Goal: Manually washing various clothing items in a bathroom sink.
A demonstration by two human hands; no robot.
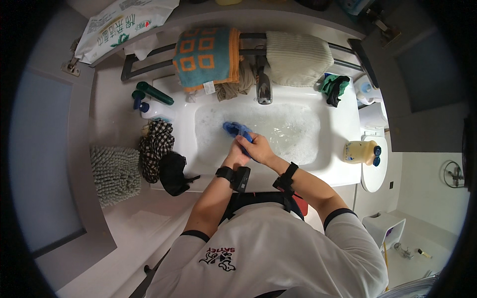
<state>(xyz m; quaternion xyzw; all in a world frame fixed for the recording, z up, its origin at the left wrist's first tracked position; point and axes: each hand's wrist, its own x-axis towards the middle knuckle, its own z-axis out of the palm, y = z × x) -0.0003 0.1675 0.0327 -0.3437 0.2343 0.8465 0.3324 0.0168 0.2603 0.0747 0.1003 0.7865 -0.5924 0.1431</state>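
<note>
Both my hands meet over the left half of a white washbasin point(337, 156) that holds foamy water point(288, 130). Between them is a wet blue cloth point(238, 128), bunched up, its far end hanging toward the suds. My right hand point(259, 147) grips the cloth, thumb on top. Partly behind it, my left hand point(236, 154) is closed around the cloth's lower part; its fingers are mostly hidden. Just beyond the hands, the chrome faucet point(264, 91) points down at the basin. Black straps with small devices circle both wrists.
On the left rim lie a checked cloth point(158, 147) and a black fabric item point(173, 173), near a white pump bottle point(158, 110) and a green tube point(154, 92). Towels hang on a rack point(253, 52) behind. A yellow bottle point(357, 152) and green-black cloth point(335, 87) are at right.
</note>
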